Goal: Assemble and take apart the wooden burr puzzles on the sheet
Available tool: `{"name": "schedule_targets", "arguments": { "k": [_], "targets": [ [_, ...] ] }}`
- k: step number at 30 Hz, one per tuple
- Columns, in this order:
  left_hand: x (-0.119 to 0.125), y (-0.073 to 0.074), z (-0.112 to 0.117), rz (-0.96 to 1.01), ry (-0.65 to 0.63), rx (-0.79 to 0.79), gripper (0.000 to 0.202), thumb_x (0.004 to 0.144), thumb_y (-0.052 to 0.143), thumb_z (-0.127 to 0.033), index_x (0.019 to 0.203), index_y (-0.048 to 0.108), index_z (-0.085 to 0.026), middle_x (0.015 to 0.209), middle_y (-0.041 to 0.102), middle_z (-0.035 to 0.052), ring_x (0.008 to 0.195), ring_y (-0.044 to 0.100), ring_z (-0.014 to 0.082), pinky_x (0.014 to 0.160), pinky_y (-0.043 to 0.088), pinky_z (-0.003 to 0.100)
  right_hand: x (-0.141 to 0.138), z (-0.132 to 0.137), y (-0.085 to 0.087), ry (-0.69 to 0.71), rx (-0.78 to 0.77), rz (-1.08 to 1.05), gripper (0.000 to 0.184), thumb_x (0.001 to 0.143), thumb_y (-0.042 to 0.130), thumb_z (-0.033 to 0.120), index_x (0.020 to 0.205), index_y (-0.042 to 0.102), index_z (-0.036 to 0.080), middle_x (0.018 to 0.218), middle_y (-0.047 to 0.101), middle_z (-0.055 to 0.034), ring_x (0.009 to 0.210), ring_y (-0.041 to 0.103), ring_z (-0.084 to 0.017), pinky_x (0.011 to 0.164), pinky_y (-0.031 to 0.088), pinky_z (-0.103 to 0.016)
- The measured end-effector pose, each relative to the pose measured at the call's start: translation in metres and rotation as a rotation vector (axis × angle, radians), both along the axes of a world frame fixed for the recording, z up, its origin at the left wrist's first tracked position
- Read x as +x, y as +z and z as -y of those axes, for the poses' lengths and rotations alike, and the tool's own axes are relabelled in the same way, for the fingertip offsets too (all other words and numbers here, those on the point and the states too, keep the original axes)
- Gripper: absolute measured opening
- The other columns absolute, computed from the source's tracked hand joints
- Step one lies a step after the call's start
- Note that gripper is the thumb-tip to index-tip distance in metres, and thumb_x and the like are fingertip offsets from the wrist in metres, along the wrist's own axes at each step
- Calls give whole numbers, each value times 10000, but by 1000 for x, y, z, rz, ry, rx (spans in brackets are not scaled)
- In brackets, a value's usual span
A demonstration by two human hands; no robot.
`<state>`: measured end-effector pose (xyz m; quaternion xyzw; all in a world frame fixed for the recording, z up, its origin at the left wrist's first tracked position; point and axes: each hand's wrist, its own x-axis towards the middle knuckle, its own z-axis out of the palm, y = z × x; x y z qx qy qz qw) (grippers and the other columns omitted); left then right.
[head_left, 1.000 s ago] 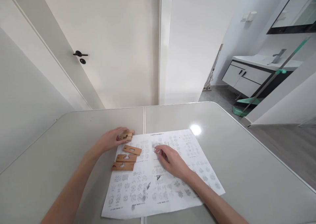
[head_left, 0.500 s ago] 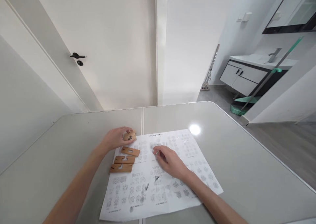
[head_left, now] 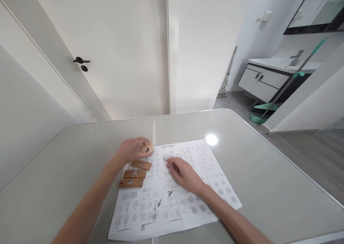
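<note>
My left hand [head_left: 132, 150] is closed round a small stack of notched wooden puzzle pieces [head_left: 146, 148] at the top left corner of a printed instruction sheet [head_left: 174, 190]. Three flat wooden pieces lie in a column just below that hand: one [head_left: 141, 164], a second [head_left: 134, 173] and a third [head_left: 131, 182]. My right hand [head_left: 182, 172] rests on the middle of the sheet, its fingers loosely curled and the fingertips touching the print, holding nothing.
The sheet lies on a grey table [head_left: 67, 165] with a seam down its middle and a rounded far right corner. Behind it stand a white door with a black handle [head_left: 80, 61] and a wall. A bathroom vanity [head_left: 266, 80] and a green mop [head_left: 295, 75] are at right.
My left hand has gathered the stack of wooden pieces, closed round it and shifted it slightly right onto the sheet's corner. My right hand has barely moved.
</note>
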<state>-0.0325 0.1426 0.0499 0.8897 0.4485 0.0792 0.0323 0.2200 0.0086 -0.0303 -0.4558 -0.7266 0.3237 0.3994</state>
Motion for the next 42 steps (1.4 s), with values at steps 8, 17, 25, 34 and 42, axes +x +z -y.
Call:
{"name": "schedule_targets", "arguments": {
  "k": [8, 17, 25, 34, 42],
  "targets": [
    [-4, -8, 6, 51, 49, 26, 417, 813, 651, -622, 1065, 680, -292, 983, 771, -5, 713, 682, 192, 633, 444, 275, 1, -1, 0, 1, -2, -11, 279, 1015, 459, 217, 1269, 562, 265, 1111, 682, -67, 908, 631, -213, 789, 556, -368],
    [9, -10, 32, 211, -85, -3, 325, 887, 648, -480, 1144, 650, -281, 916, 738, -20, 677, 649, 147, 632, 463, 252, -2, -4, -2, -123, -59, -125, 259, 1022, 474, 299, 1257, 568, 246, 1104, 680, -81, 805, 633, -197, 710, 559, -345],
    [44, -16, 52, 387, -181, -81, 226, 972, 570, -370, 1154, 655, -267, 1052, 755, 16, 847, 701, 174, 734, 535, 282, -1, -11, -10, -332, 13, -106, 251, 1022, 466, 326, 1237, 542, 218, 1178, 607, -129, 980, 631, -250, 758, 578, -381],
    [12, -28, 60, 356, 25, -55, 254, 1022, 436, -371, 1007, 652, -238, 1070, 711, 58, 1052, 635, 253, 933, 526, 413, -2, 0, 6, -135, 131, 71, 423, 979, 602, 295, 1390, 505, 305, 1428, 517, -115, 1347, 478, -313, 1104, 461, -555],
    [-9, -48, 84, 308, 4, -23, 438, 884, 679, -491, 1232, 567, -250, 1256, 619, 86, 1185, 584, 305, 1011, 501, 454, -4, 4, 8, 27, 190, 236, 693, 910, 702, 420, 1519, 382, 337, 1575, 380, -99, 1457, 337, -357, 1157, 389, -600]
  ]
}}
